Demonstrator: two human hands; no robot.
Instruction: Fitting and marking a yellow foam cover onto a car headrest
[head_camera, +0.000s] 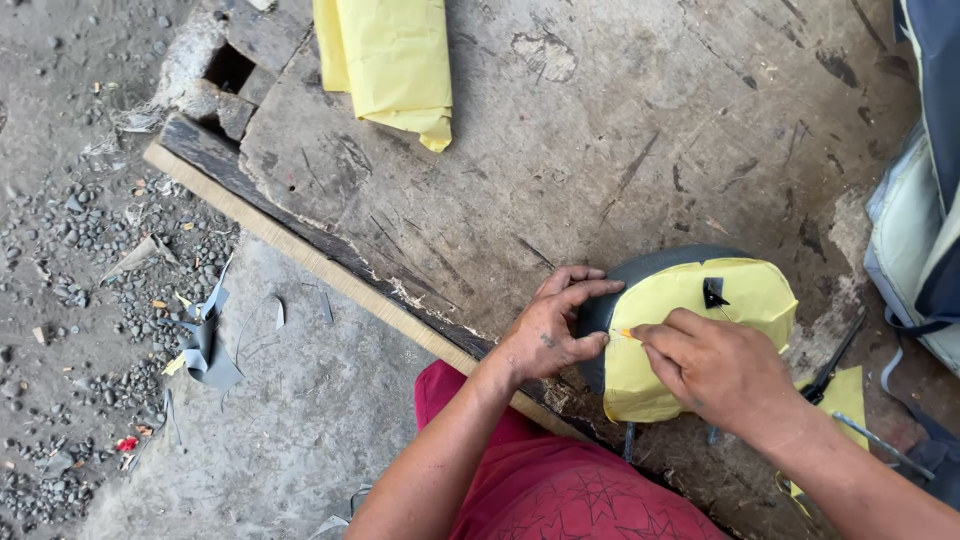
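A rounded grey piece of material (640, 268) lies on the worn wooden board (560, 150), with a yellow paper pattern (700, 300) laid over it. My left hand (550, 330) presses on the left edge of the grey piece, fingers spread over its rim. My right hand (715, 370) rests on the yellow pattern, pinching a small thin orange marker (627, 334) at the pattern's left edge. A small black clip-like scrap (713, 292) sits on top of the pattern.
A folded yellow sheet (395, 65) lies at the board's far side. Scissors (835, 365) and another yellow piece (845, 400) lie to the right, beside a blue and pale bag (920, 200). Grey offcuts (205, 350) litter the gravelly concrete floor at left. My red shorts (540, 480) are below.
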